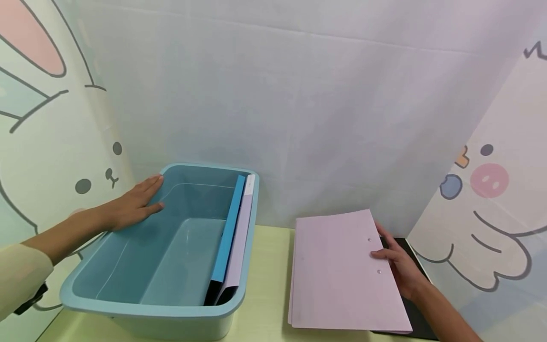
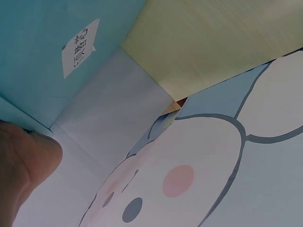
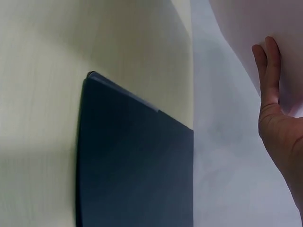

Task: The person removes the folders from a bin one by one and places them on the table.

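Note:
My left hand (image 1: 134, 204) rests on the left rim of a blue plastic bin (image 1: 145, 310), fingers extended. A blue file folder (image 1: 229, 228) and a lavender file folder (image 1: 242, 232) stand on edge side by side along the bin's right wall. To the right of the bin, my right hand (image 1: 399, 266) grips a pale pink file folder (image 1: 335, 275) by its right edge, thumb on top and fingers beneath. The right wrist view shows the folder raised above the table, over a black folder (image 3: 137, 161) lying flat.
Pale yellow tabletop (image 1: 267, 270) shows between the bin and the pink folder. A light curtain (image 1: 290, 109) closes off the back, with cartoon-printed panels (image 1: 487, 213) at both sides. On the bin's outer wall is a white handwritten label (image 2: 81, 48).

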A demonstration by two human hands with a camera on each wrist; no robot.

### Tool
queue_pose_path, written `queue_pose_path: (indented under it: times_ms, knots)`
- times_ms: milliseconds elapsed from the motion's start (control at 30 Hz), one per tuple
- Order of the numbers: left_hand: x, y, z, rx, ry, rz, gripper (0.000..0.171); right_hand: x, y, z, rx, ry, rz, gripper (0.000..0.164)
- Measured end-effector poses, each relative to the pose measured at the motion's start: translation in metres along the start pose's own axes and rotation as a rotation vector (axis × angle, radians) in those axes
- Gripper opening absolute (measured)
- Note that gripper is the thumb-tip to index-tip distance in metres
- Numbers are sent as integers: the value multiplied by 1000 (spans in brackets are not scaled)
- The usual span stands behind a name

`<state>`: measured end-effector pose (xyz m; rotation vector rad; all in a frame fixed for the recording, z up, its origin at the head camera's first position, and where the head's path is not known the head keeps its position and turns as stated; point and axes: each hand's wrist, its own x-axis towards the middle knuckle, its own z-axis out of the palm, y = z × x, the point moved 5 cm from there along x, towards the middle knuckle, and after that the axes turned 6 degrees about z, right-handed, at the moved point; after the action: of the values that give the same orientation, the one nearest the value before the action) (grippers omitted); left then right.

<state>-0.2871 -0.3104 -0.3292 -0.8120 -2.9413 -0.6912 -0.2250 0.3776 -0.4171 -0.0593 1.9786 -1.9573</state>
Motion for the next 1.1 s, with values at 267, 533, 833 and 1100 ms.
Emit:
queue_pose_path:
  times_ms: [267,533,833,1100]
  knots:
    - [0,0,2,-2,-6,-5,91,4,21,-14,7,53,62,89]
    - [0,-2,3,-4,-7,-9,91,12,45,-28,-20,89,166,85]
    - [1,0,1,-8,-10,-11,91,16,61,-42,-89,115,251,89]
    - [1,3,-1,-7,-16,-20,90,24,64,-56,-244,273,270,88]
